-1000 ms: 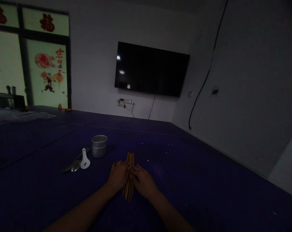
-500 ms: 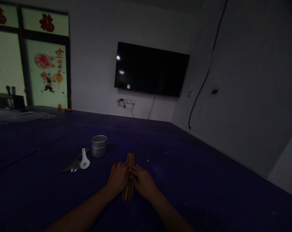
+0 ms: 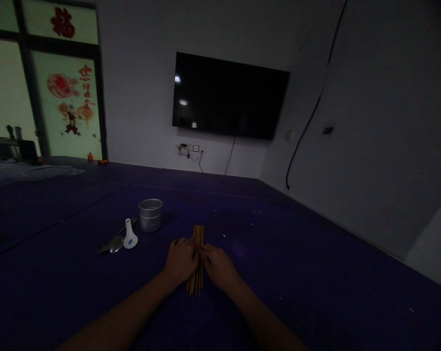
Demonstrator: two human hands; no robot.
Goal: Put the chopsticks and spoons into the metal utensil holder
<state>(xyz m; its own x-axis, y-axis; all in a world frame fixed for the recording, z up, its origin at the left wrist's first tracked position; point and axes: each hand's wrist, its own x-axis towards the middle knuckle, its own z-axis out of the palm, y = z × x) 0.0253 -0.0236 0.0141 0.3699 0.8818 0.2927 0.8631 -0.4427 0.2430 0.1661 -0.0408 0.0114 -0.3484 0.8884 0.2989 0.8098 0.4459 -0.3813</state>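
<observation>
A bundle of wooden chopsticks [image 3: 198, 234] lies on the dark purple surface [image 3: 315, 273], pointing away from me. My left hand [image 3: 180, 260] presses against the bundle's left side and my right hand [image 3: 217, 265] against its right side. Both hands have their fingers curled in around the sticks, squeezing them together. The middle of the bundle is hidden under my fingers. To the left stand a small metal cup [image 3: 150, 214] and a white ceramic spoon [image 3: 130, 236], with a metal spoon [image 3: 114, 243] beside it.
A black television [image 3: 229, 97] hangs on the far wall above a socket strip [image 3: 189, 148]. A black cable [image 3: 308, 122] runs down the right wall. Glass doors with red decorations [image 3: 68, 100] fill the far left.
The hands have closed in slightly tighter on the bundle. The camera has tilted a little, shifting the whole scene up and left in the picture.
</observation>
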